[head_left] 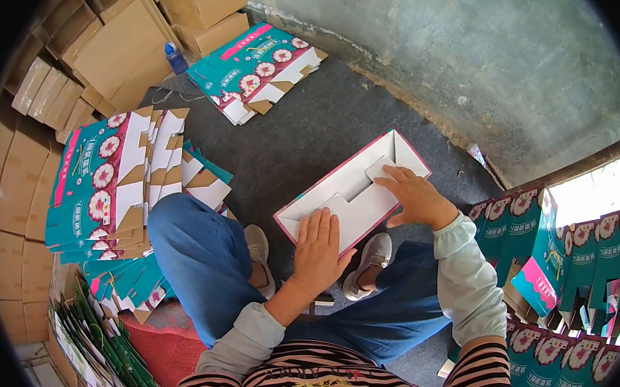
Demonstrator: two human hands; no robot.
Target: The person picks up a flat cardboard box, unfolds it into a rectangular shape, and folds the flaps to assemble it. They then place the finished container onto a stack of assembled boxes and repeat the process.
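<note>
Between my legs stands a cardboard gift box [362, 222] with its white flap side up and a pink edge around it. My left hand [316, 251] lies flat on the near-left flap, fingers stretched out. Over at the right end, my right hand [419, 197] has its fingers apart, with the fingertips on a white tab [378, 168]. A notched gap shows between the flaps near the middle. The box's printed sides are mostly hidden from above.
Flat teal printed cartons [84, 185] are piled at my left, with another stack [251, 63] by the wall. Made-up teal boxes [537, 238] stand in rows at right. Brown cartons [119, 43] line the left side near a blue bottle [176, 58].
</note>
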